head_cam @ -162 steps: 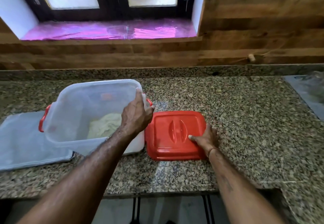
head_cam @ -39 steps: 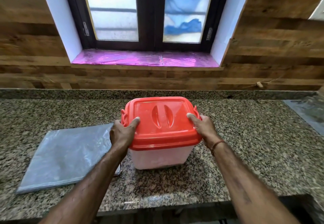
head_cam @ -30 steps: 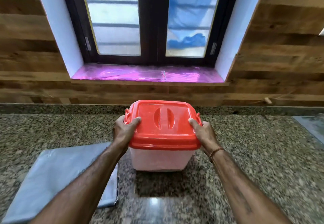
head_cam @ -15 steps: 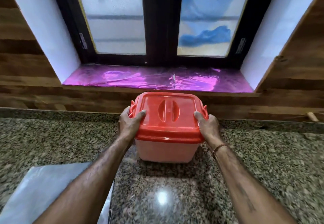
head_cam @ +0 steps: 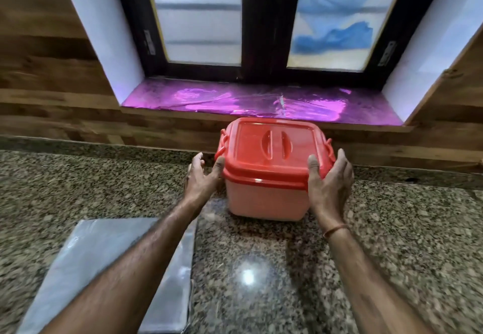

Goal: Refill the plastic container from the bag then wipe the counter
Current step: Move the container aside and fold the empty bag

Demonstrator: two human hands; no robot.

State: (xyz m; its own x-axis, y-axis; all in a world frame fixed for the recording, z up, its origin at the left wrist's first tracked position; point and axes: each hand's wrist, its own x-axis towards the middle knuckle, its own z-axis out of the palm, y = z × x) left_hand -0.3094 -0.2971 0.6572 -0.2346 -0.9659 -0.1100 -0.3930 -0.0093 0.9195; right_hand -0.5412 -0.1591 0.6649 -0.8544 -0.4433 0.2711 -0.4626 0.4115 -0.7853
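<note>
Under both hands runs one speckled granite counter [head_cam: 392, 242], backed by wood panelling and a window. One flat bag [head_cam: 86, 263] lies beneath the left forearm. One container [head_cam: 264, 197] with one red lid [head_cam: 271, 150] stands between the spread left hand [head_cam: 201, 179] and right hand [head_cam: 329, 184], thumbs touching the lid.

The lid [head_cam: 274, 150] is a bright orange-red, and the plastic container [head_cam: 264, 200] under it looks a pale pinkish white, though that may be the lid's tint. The bench [head_cam: 392, 242] is speckled granite, brown, black and cream. The flat bag [head_cam: 104, 260] is silvery grey. The window sill [head_cam: 235, 101] is covered in shiny magenta film, and the wall [head_cam: 52, 72] is banded brown wood.
</note>
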